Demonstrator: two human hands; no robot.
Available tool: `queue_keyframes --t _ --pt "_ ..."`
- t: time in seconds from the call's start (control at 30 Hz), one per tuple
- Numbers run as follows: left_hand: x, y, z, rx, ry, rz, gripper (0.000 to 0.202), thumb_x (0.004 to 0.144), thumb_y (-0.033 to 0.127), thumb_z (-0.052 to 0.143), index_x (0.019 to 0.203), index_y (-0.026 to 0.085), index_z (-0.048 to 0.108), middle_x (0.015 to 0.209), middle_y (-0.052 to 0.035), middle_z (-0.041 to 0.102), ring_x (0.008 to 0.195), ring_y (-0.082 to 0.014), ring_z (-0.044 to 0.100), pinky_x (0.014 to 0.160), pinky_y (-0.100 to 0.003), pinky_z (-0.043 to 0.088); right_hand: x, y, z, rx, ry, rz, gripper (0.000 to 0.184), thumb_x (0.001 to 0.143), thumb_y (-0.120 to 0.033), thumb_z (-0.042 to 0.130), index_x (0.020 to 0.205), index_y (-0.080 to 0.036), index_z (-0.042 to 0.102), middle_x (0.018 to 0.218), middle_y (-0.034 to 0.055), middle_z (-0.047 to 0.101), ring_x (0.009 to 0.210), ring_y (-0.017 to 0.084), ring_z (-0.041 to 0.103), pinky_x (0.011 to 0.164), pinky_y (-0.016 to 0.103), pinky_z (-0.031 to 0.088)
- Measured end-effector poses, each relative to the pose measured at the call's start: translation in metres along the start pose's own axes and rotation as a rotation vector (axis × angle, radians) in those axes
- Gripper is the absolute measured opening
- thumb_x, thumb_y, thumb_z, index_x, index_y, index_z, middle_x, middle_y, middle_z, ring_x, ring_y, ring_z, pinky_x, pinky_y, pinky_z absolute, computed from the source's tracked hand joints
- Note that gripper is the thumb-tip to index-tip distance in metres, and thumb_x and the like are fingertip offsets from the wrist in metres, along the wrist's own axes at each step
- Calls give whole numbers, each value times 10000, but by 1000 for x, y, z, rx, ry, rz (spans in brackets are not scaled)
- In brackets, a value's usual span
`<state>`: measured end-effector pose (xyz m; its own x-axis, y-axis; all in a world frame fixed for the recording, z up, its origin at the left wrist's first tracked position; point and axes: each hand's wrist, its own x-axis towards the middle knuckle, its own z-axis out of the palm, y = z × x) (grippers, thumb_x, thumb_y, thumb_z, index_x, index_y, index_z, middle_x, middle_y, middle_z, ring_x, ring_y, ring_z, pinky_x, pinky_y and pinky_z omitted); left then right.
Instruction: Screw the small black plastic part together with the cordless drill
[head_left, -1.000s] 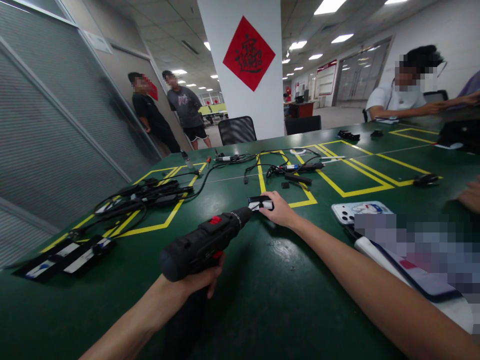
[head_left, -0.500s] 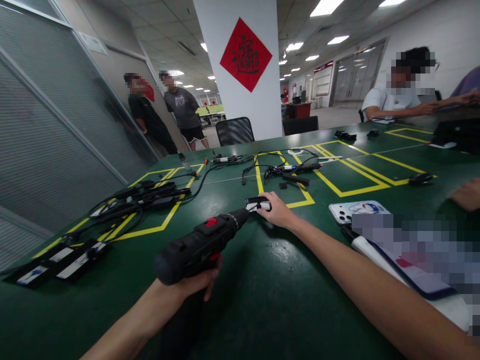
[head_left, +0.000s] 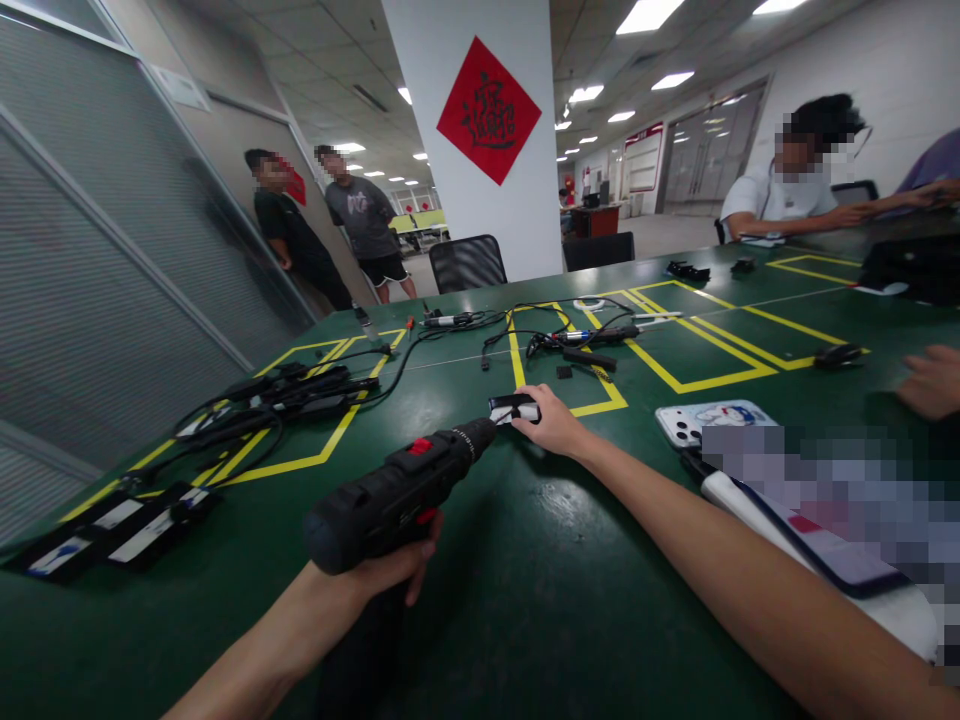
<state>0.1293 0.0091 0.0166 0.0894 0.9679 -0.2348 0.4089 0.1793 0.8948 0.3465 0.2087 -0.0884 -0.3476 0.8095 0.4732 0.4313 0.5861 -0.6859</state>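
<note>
My left hand point(head_left: 397, 570) is wrapped round the grip of a black cordless drill point(head_left: 397, 490) with red switches. The drill points forward and to the right, and its chuck end reaches a small black-and-white piece point(head_left: 513, 408) on the green table. Whether the bit touches that piece or only lies in front of it, I cannot tell. Around the piece's right end, the fingers of my right hand point(head_left: 551, 420) are closed, holding it at the table top. The undersides of those fingers are hidden.
Black cables and adapters point(head_left: 285, 400) lie on the left of the table point(head_left: 480, 600), near two black-and-white flat pieces point(head_left: 150, 525). A pen-shaped tool point(head_left: 585, 338) lies beyond my right hand. A phone point(head_left: 712, 420) is at right, near another person's hand point(head_left: 930, 382). Yellow tape marks rectangles.
The drill and both my hands stay nearly as they were. The view has shifted very slightly, and the other person's hand at the right edge has moved a little.
</note>
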Motion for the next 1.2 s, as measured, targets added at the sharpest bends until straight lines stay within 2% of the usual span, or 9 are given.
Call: queue_keyframes --t 0.4,0.6,1.0,1.2 --pt "-1 1 -1 13 -12 3 315 767 412 609 944 156 559 583 21 580 535 -168 536 615 -321 389 0 1 1 -8 1 5 466 759 -294 629 1197 -197 502 1076 65 484 986 187 538 936 350 410" --pt "-1 2 -1 -51 -19 14 270 761 348 640 933 154 570 715 -2 607 550 -141 524 619 -315 411 0 -2 0 -7 -4 -4 461 761 -292 628 1194 -195 502 1072 67 492 987 191 539 938 353 410" --pt "-2 4 1 -19 -1 32 265 767 373 623 901 151 570 594 21 576 528 -154 529 596 -304 404 0 -1 -1 -15 -6 -6 463 767 -299 621 1203 -199 500 1083 69 495 1002 194 536 941 353 411" --pt "-1 2 -1 -57 -36 -5 261 754 353 646 921 165 578 711 3 597 551 -150 536 597 -299 425 0 -1 0 -15 2 0 461 762 -284 627 1198 -202 501 1066 60 492 969 183 543 928 346 418"
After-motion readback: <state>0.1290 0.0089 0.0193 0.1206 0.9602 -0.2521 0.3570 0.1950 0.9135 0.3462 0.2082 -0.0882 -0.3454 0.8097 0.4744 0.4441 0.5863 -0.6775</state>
